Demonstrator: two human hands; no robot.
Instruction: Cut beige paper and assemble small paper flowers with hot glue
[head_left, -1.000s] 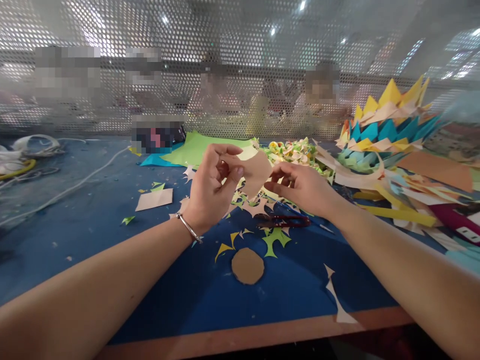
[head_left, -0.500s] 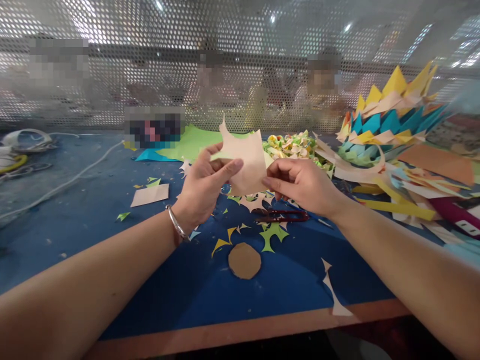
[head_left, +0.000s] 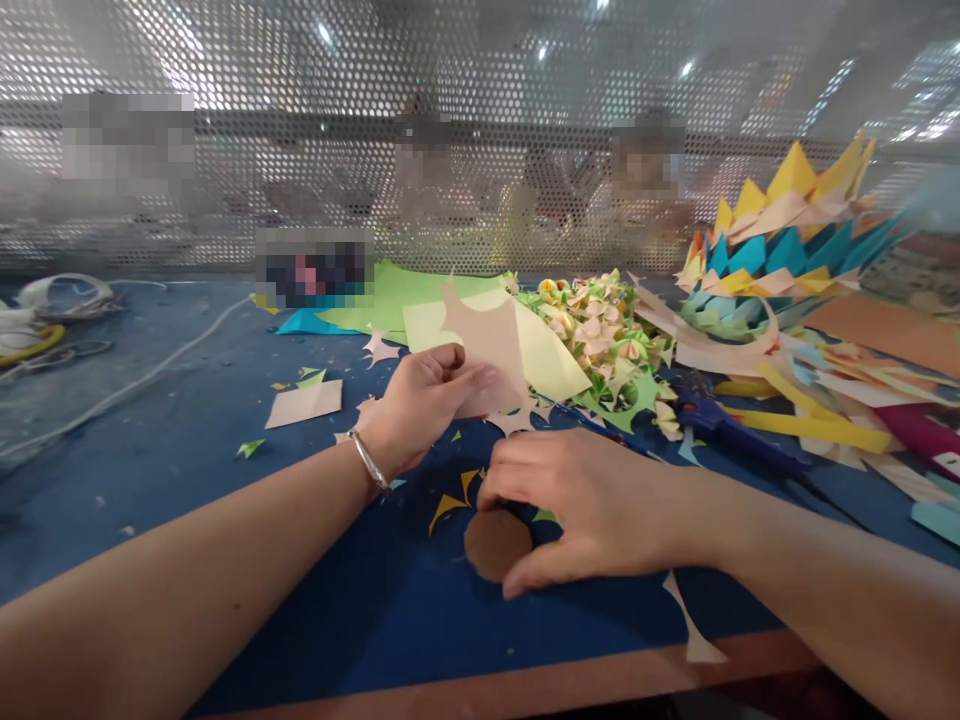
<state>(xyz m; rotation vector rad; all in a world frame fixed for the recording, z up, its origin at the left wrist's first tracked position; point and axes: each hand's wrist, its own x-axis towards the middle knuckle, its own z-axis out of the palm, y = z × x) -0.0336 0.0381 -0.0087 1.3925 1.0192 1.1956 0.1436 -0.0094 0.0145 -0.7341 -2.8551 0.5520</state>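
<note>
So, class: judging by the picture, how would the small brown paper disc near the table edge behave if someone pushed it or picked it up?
The small brown paper disc lies flat on the blue table mat, so it would probably slide, not roll. It looks thin like the scraps around it, so likely very light and floppy. The right hand cups over it; lifting its edge may need a fingernail.

On the blue table (head_left: 150, 480), a lime-green sheet (head_left: 390, 295) and a pale yellow sheet (head_left: 551, 355) lie near the far edge, with a heap of small folded paper flowers (head_left: 600, 325) just beside them. Toward the far right corner stands a stack of folded pointed papers (head_left: 780, 230) in yellow, teal and peach, and a blue-handled tool (head_left: 720, 420) lies in front of it. A white cord (head_left: 150, 375) runs across the left part, and a perforated metal screen (head_left: 480, 130) stands along the far edge.
</note>
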